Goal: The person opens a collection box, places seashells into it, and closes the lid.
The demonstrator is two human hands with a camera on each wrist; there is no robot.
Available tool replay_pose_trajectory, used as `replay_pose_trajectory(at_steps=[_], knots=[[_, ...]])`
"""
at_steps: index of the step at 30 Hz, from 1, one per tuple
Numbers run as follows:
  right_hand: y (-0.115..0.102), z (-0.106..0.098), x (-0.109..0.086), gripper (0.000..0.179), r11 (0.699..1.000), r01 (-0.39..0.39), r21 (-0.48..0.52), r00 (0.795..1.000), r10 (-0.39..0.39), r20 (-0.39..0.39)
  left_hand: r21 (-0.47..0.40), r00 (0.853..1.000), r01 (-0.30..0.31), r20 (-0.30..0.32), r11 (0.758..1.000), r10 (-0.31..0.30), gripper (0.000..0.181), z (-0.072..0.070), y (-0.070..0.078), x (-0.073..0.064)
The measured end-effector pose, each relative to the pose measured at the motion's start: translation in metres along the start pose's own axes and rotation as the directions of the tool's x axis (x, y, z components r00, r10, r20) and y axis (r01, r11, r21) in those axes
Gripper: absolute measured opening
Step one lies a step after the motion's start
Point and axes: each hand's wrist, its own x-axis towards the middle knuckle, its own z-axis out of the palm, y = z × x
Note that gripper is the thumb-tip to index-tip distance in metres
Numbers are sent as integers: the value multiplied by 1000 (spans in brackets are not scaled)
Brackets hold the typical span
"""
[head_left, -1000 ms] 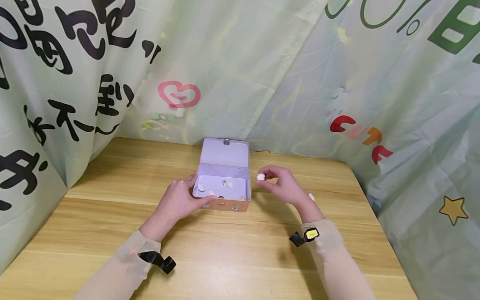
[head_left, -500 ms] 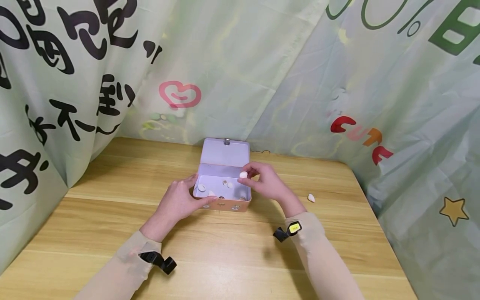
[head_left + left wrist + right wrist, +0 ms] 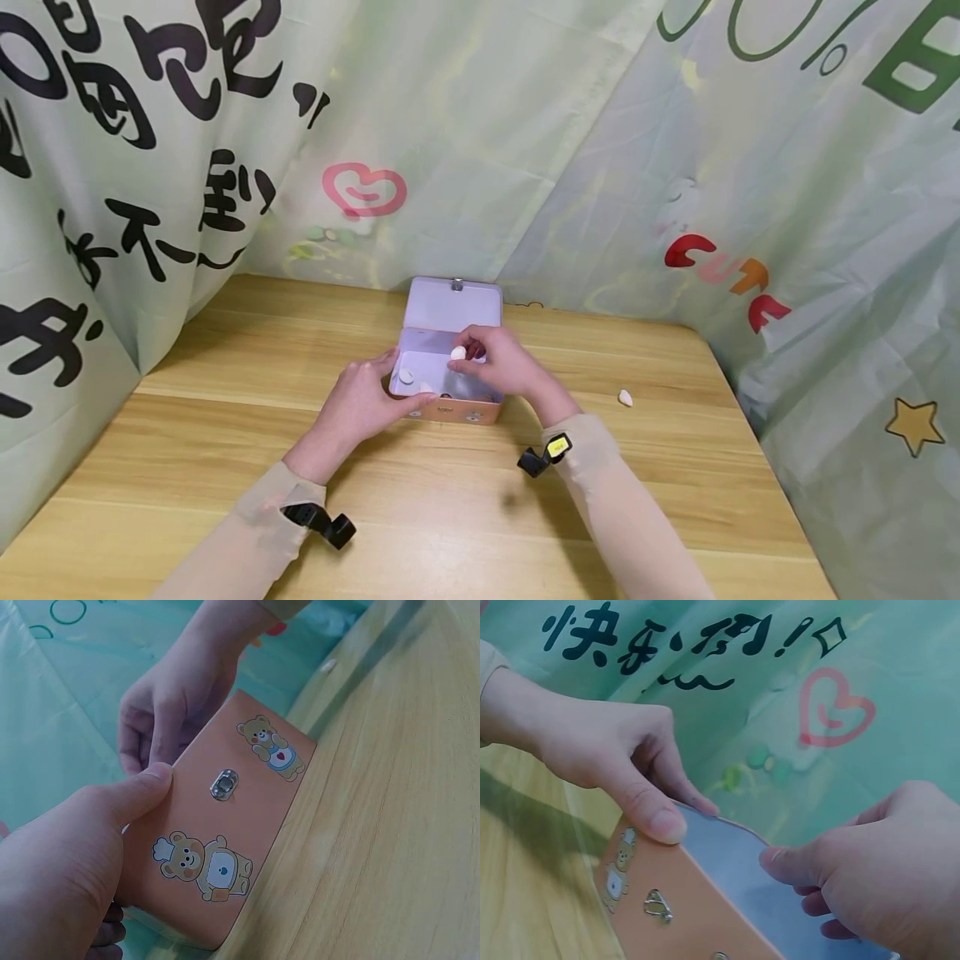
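A hinged tin box (image 3: 446, 410), orange outside with printed bears and a metal clasp (image 3: 224, 784), stands with its lavender lid (image 3: 453, 302) raised. My left hand (image 3: 358, 398) grips its near left corner, thumb over the front rim and fingers along the side. Above the box's interior, my right hand (image 3: 501, 360) pinches a small white shell-like piece (image 3: 458, 353) between thumb and fingers. In the right wrist view that hand (image 3: 881, 874) hides the piece. Inside the box lie a round white piece (image 3: 406, 377) and other small bits, partly covered by the hands.
One more white shell-like piece (image 3: 625, 398) lies on the wooden table (image 3: 450, 517), right of the box. A printed curtain (image 3: 480, 142) hangs behind the table and along both sides. Black straps with small devices sit on both sleeves.
My right hand has moved left from beside the box to over its interior, carrying the white piece. The left hand keeps its grip on the box. The head view has shifted slightly.
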Motion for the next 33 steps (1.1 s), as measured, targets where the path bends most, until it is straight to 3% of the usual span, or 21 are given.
replay_pose_trajectory(at_steps=[10,19,27,33], knots=[[1,12,8,18,1000,9,-8,998,-8,58,-2,1000,19,0,1000,-19,114,0,2,0],[2,6,2,32,1000,17,14,998,-17,54,-2,1000,14,8,1000,-14,114,2,1,0],[5,-16,-30,35,999,40,25,998,-39,-58,-4,1000,27,8,1000,-27,110,2,0,0],[19,-33,-62,31,999,39,14,981,-35,-188,-7,999,49,15,999,-49,111,2,1,0]])
